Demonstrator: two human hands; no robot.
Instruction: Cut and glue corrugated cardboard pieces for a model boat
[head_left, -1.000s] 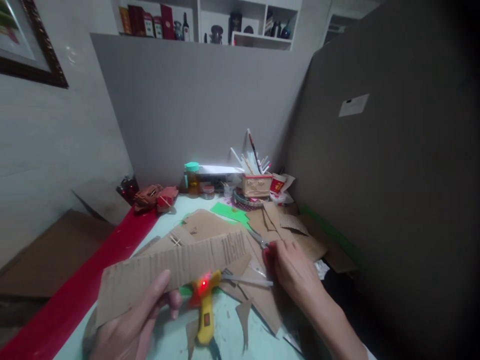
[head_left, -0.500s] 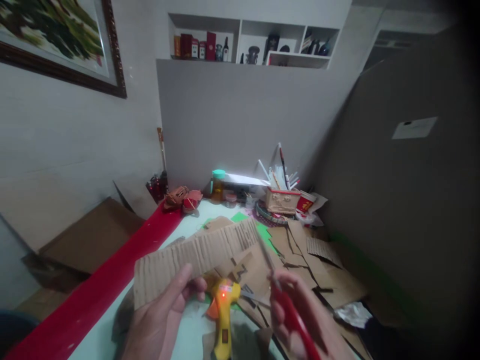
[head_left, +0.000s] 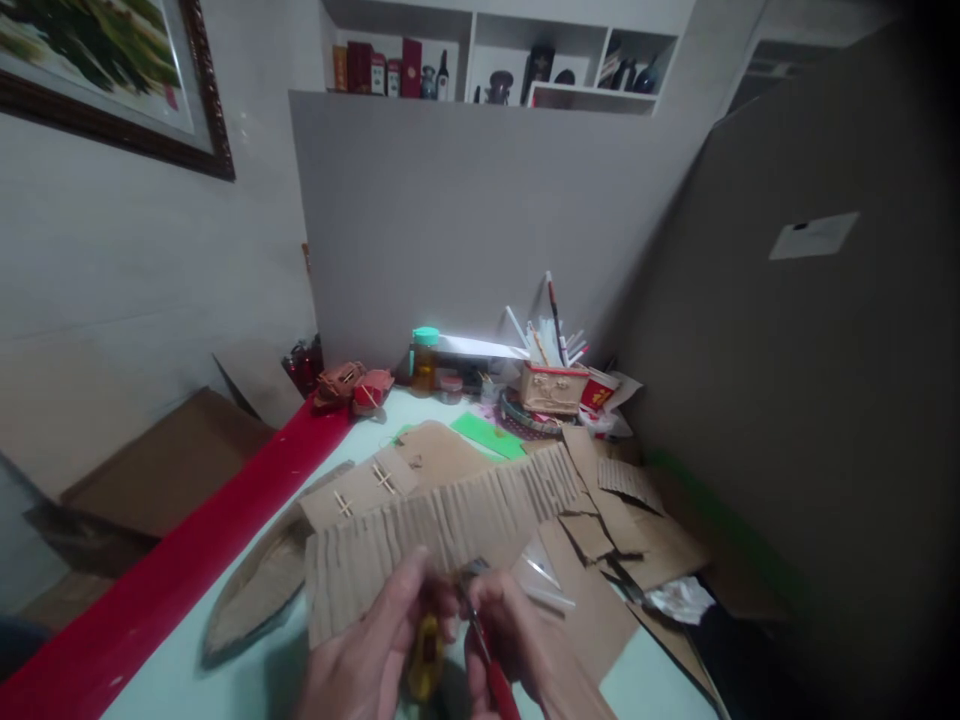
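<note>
A long strip of corrugated cardboard (head_left: pixel 450 525) slants across the middle, its left part gripped in my left hand (head_left: pixel 375 640), thumb on top. My right hand (head_left: pixel 514 635) is closed around a red-handled tool with a metal shaft (head_left: pixel 491 665). The tool's tip lies close to my left fingertips, by the strip's lower edge; what it touches there is too small to tell. Beneath and between the hands is the yellow glue gun (head_left: pixel 426 660), partly hidden. A clear triangular ruler (head_left: pixel 541 568) lies just beyond my right hand.
Left of the strip lies a boat-shaped cardboard piece (head_left: pixel 259 590), with a cardboard panel bearing small sticks (head_left: pixel 364 488) behind it. Cardboard scraps (head_left: pixel 630 520) cover the right side. A pen box (head_left: pixel 553 388) and a green-lidded bottle (head_left: pixel 424 362) stand at the back.
The strip has shifted right and lower. My right hand has brought the red-handled tool left and down, close to my left hand. The view has tilted slightly, and more of the boat-shaped piece shows.
</note>
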